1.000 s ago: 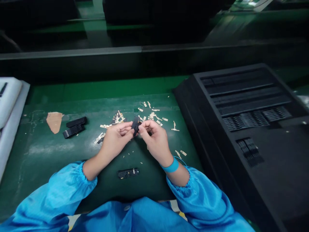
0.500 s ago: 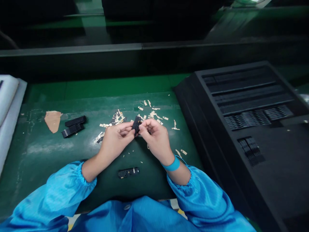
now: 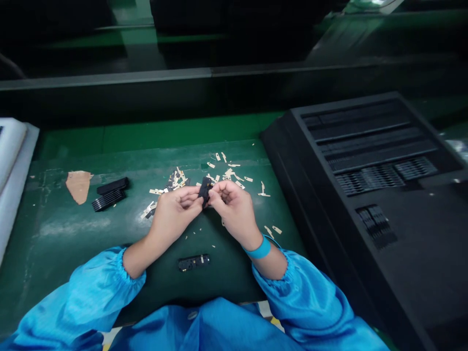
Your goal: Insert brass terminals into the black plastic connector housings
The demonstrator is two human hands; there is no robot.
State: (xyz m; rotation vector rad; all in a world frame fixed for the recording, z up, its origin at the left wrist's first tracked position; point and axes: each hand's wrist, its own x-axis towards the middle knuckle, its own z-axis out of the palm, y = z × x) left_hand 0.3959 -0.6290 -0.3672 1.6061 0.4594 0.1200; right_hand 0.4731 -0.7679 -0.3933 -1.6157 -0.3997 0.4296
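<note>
Between both hands, above the green work surface (image 3: pixel 146 248), is a small black plastic part (image 3: pixel 205 189), tilted on end. My left hand (image 3: pixel 176 208) grips it by its left side between thumb and fingers. My right hand (image 3: pixel 234 207) is closed in a pinch at its right edge; whether a tiny piece is between those fingertips is hidden. Nearer my body lies a similar black part (image 3: pixel 193 262) with small gold and pale spots. Beyond the hands are scattered cream-coloured flat pieces (image 3: pixel 229 173), some partly covered by my fingers.
At right stands a large black tray (image 3: pixel 424 243) holding rows of thin black parts (image 3: pixel 371 180). Stacked black parts (image 3: pixel 109 199) and a tan paper scrap (image 3: pixel 78 186) lie at left. White foam (image 3: pixel 22 165) borders the far left. A dark ledge (image 3: pixel 146 77) runs across the back.
The camera view has shifted slightly. Both hands keep almost the same pose around the black plastic part; nothing has visibly been let go or picked up.
</note>
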